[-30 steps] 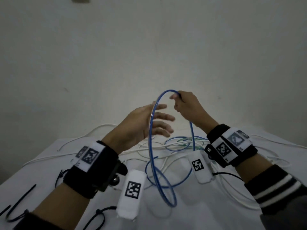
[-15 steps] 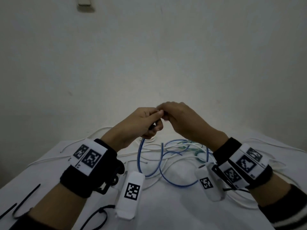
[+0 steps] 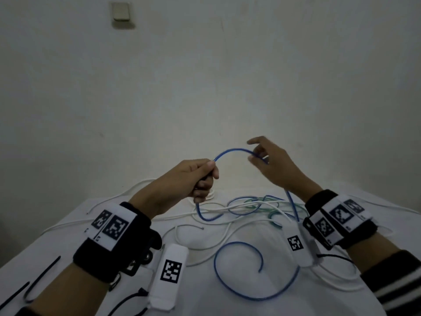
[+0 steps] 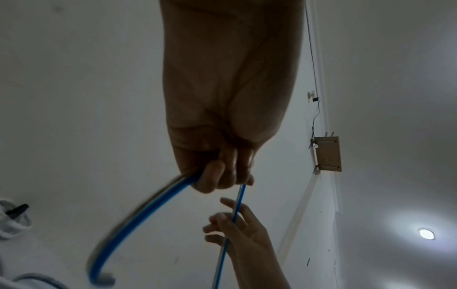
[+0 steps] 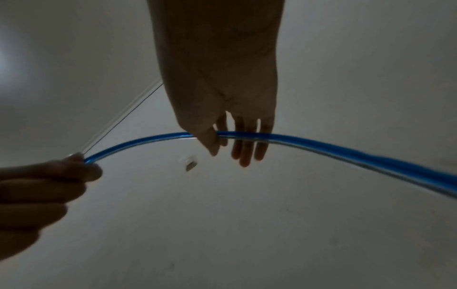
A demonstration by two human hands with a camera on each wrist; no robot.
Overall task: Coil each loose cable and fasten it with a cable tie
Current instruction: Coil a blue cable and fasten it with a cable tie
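Observation:
A blue cable [image 3: 232, 151] arcs between my two hands above the table. My left hand [image 3: 208, 169] grips it in a fist, and a strand hangs from that fist down to the cable tangle. My right hand [image 3: 259, 153] is further right and slightly higher. There the cable [image 5: 346, 152] runs between the thumb and nearly straight fingers [image 5: 245, 154] in a loose pinch, then drops to a curled blue loop [image 3: 250, 297] on the table. The left wrist view shows my left hand [image 4: 217, 176] closed round the cable [image 4: 138, 221].
White cables [image 3: 227, 238] and a green cable [image 3: 271, 210] lie tangled on the white table [image 3: 193, 304] beneath my hands. Black cable ties [image 3: 41, 279] lie at the table's left edge. A plain wall with a switch [image 3: 120, 11] stands behind.
One second ago a tall blue loop was held up. Half a second ago both hands met over it. Now my right hand has moved right along the cable, and my left fist keeps hold.

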